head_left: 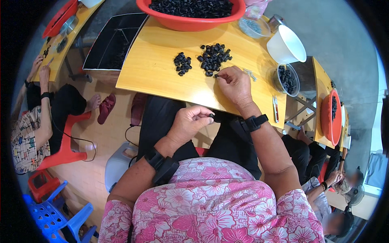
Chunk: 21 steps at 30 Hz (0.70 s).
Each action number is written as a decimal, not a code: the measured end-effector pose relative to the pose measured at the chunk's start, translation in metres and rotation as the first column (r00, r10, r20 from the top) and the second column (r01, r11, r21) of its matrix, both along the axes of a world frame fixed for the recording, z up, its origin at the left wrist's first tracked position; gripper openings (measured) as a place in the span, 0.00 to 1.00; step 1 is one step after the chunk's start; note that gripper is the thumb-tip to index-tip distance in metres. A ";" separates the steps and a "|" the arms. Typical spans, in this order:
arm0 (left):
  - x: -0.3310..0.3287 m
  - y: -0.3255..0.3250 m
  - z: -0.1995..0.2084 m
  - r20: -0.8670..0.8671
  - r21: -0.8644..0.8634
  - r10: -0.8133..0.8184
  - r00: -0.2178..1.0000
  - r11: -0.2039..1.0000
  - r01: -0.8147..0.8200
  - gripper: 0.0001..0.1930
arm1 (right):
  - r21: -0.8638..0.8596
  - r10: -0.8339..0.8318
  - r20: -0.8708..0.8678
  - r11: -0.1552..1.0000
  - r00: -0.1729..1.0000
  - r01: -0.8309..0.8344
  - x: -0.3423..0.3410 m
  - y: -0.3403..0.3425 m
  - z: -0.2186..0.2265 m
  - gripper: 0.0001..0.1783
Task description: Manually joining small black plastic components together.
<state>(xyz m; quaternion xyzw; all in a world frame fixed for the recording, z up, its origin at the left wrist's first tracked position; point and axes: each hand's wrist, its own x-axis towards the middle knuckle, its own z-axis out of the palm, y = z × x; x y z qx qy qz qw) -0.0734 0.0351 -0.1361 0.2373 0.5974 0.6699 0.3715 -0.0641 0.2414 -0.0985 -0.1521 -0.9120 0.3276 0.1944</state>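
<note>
Between the thumb and forefinger of my left hand (189, 122) is a small black part (211, 116), held over my lap in front of the table edge. My right hand (235, 86) is over the tabletop, its fingertips pinched on another small black part (216, 76). Just beyond them lies a larger pile of small black parts (214, 58). A smaller pile of black parts (182, 64) sits to its left. A few small pale pins (250, 74) lie right of my right hand. What exactly the black parts are is too small to tell.
A red basin (190, 23) full of black parts stands at the far edge. To the right are a white bucket (285, 44), a clear tub of black parts (287, 80), a clear tub of pale pins (254, 27) and a red-handled tool (276, 109). Other people sit at tables on both sides.
</note>
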 end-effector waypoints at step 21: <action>0.001 -0.001 0.003 0.010 0.008 -0.023 1.000 1.000 0.023 0.09 | -0.301 0.050 -0.084 0.951 0.995 -0.073 0.018 -0.005 -0.009 0.06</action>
